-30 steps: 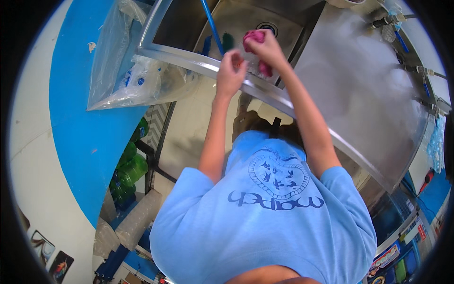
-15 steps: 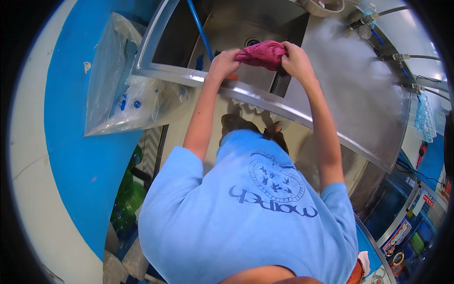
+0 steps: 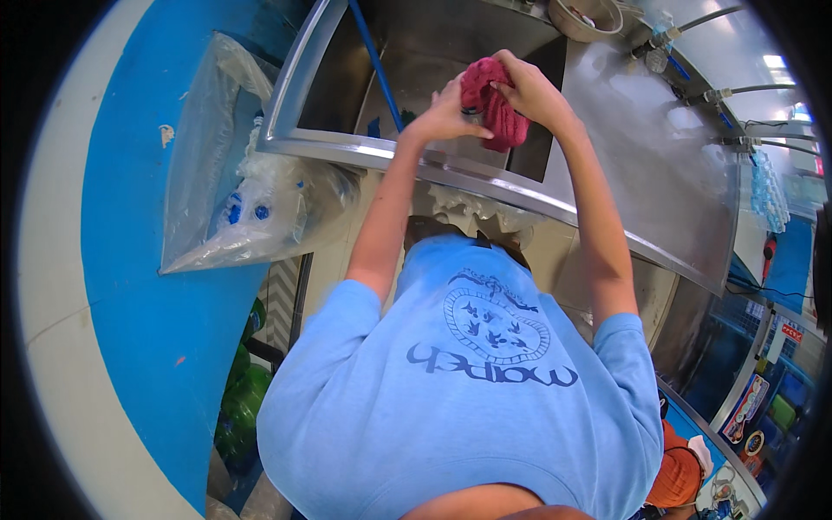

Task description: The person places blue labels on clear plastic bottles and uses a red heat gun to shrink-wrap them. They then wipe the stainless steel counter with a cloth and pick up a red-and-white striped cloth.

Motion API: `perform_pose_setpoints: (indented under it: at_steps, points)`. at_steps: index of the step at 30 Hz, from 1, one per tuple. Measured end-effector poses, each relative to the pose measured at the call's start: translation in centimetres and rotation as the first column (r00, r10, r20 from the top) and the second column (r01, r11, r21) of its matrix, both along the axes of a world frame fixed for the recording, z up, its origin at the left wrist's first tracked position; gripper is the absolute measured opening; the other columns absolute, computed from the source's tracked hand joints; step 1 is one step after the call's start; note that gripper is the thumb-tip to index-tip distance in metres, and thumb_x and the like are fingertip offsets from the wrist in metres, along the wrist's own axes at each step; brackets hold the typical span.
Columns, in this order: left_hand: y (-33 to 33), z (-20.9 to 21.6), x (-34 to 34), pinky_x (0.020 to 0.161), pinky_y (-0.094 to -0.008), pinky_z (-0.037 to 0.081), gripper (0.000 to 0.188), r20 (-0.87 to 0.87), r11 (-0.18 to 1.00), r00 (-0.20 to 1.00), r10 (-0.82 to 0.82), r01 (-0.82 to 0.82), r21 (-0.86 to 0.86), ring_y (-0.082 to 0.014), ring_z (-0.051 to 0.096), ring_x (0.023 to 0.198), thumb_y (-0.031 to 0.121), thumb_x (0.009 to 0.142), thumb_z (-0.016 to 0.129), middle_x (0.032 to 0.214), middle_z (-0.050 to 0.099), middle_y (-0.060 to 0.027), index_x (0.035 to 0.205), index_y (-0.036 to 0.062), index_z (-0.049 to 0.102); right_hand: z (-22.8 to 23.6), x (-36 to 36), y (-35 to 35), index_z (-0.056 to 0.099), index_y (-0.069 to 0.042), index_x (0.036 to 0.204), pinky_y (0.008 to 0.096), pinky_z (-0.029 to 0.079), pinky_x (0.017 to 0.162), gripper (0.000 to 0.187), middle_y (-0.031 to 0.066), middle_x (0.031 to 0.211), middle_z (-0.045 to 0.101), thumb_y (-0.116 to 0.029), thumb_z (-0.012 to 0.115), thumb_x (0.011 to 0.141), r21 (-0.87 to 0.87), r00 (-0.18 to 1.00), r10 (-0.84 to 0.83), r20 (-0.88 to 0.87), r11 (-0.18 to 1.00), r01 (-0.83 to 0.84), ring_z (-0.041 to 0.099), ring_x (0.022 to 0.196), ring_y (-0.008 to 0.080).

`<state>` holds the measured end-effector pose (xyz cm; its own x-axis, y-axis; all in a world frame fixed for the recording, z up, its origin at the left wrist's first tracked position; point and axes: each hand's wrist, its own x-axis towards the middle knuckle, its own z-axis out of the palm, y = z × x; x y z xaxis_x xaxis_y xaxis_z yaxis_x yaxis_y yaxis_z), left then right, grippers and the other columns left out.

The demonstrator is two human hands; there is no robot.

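Observation:
A dark pink, crumpled cloth (image 3: 503,117) hangs bunched above the stainless steel sink (image 3: 416,156). My right hand (image 3: 530,94) is closed on its upper right side, fingers bent over the fabric. Against the cloth's left edge, my left hand (image 3: 444,117) has its thumb and fingers spread wide, with the fingertips touching the fabric. A dark gap shows between that palm and the cloth. Part of the left fingers is hidden by the cloth. Inside the sink, a blue rod (image 3: 374,61) leans to the left of my hands.
A steel drainboard (image 3: 641,173) extends right of the basin, with hoses (image 3: 741,89) and taps along its back. At the back stands a round bowl (image 3: 587,19) with things in it. Left of the sink hangs a clear plastic bag (image 3: 260,217). Green bottles (image 3: 245,407) sit lower left.
The cloth has gone from stretched sideways between both hands to bunched and hanging more upright. My left hand has loosened and spread its fingers; my right hand has moved slightly left and up.

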<state>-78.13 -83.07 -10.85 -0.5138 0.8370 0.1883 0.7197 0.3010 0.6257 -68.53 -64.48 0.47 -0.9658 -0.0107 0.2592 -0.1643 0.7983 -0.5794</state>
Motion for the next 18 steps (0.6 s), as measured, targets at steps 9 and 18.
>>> perform_pose_setpoints:
  at_steps: [9,18]
  points:
    - [8.4,4.8,2.6,0.090,-0.0357,0.055,0.074,0.488,0.898,0.861,-0.139,-0.099,0.429,-0.0159,0.069,0.100,0.037,0.069,0.096,0.108,0.073,-0.0069,0.124,0.0036,0.061,8.0,-1.3,1.5,0.062,-0.003,0.115,0.0380,0.053,0.079,0.023,0.0140,0.097,0.068,-0.016,0.065,0.097,0.055,0.983,-0.021,-0.180,0.998,0.032,0.069,0.091,0.0287]
    - [6.6,8.9,-0.4,0.082,-0.0263,0.055,0.025,0.713,0.807,0.644,-0.277,-0.246,0.536,-0.0082,0.066,0.088,0.008,0.085,0.085,0.099,0.074,-0.0026,0.104,0.0040,0.069,-0.3,1.8,6.8,0.063,-0.001,0.117,0.0270,0.054,0.082,0.019,0.0041,0.101,0.068,0.002,0.055,0.100,-0.555,0.860,-0.429,-0.277,0.802,0.221,0.066,0.087,0.0114]
